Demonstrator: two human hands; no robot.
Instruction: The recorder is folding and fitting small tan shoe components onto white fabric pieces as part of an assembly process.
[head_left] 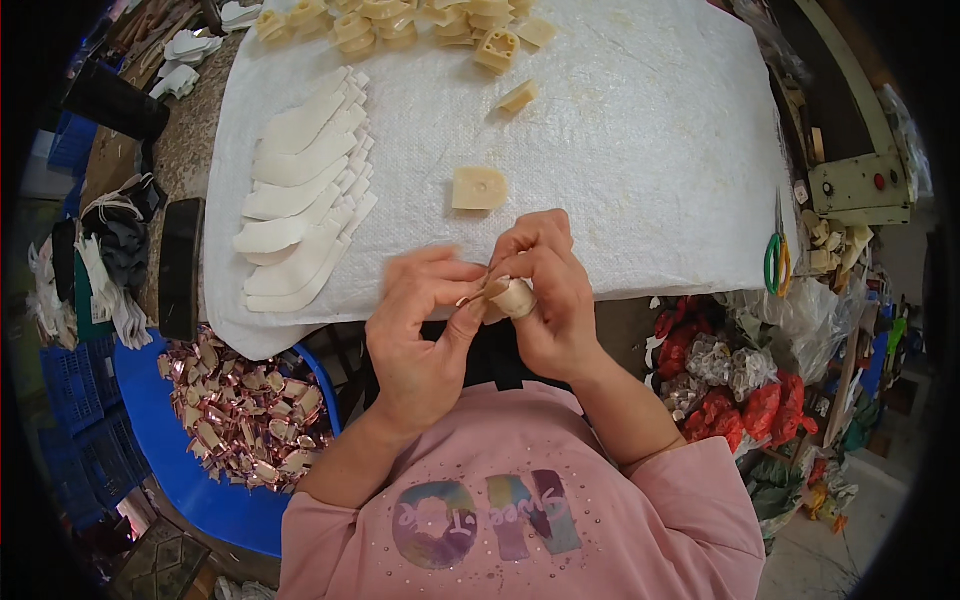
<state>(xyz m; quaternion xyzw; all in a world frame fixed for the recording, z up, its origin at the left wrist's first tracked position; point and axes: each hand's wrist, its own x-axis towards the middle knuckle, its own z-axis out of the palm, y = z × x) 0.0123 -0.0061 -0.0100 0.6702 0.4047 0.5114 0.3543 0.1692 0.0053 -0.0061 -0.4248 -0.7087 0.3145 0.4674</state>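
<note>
Centre of the frame: the right hand (553, 300) has its grip closed on a small curved beige piece (515, 298). The left hand (418, 335), partly blurred, meets its left edge; whether that grip is closed, I cannot tell. Just above, a round-ended beige block (479, 188) lies on the white-sheeted counter (650, 170).

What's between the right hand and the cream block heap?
In the head view: a cream block and, farther off, a slanted cream piece, on white sheeting.

Held piece (515, 298) between left hand (420, 345) and right hand (562, 315), at near edge of sheet (640, 180). Just beyond grip: one block (480, 188); farther: block cluster (385, 15). Left: overlapping strips (308, 195) on sheet; nearer left: scraps (245, 410) in tub (200, 500). Right: scissors (776, 262).
</note>
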